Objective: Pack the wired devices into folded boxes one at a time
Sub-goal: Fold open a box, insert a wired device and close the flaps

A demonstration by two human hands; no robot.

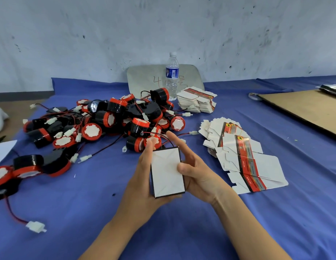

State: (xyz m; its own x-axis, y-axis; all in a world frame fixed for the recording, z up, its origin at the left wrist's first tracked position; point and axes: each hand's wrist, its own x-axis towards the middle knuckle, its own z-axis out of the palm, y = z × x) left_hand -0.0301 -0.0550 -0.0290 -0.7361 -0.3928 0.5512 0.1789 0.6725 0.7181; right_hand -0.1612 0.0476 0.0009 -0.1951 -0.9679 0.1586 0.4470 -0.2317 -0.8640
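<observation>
Worktop (238,222): covered by a blue cloth, creased near the far edge, with small specks of debris on it.
Wall (163,25): pale grey, scuffed with dark marks, directly behind the worktop.
Folded box (167,171): white face up, dark edges, held above the near centre of the worktop between both hands.
Left hand (142,177): grip closed on the folded box from its left side and underneath.
Right hand (193,166): grip on the box's right edge, thumb laid on the white face, fingers extended along the side.
Wired devices (107,119): black and red units with white connectors, heaped left of centre; several lie apart at the left edge.
Flat box blanks (244,156): fanned out right of the hands.
Stacked blanks (197,102): beyond the fan, just beside the water bottle (172,76).
Grey panel (144,77): leaning on the wall behind the bottle, with handwritten marks.
Cardboard sheet (309,109): flat at far right, with a tape roll (254,96) at its corner.
</observation>
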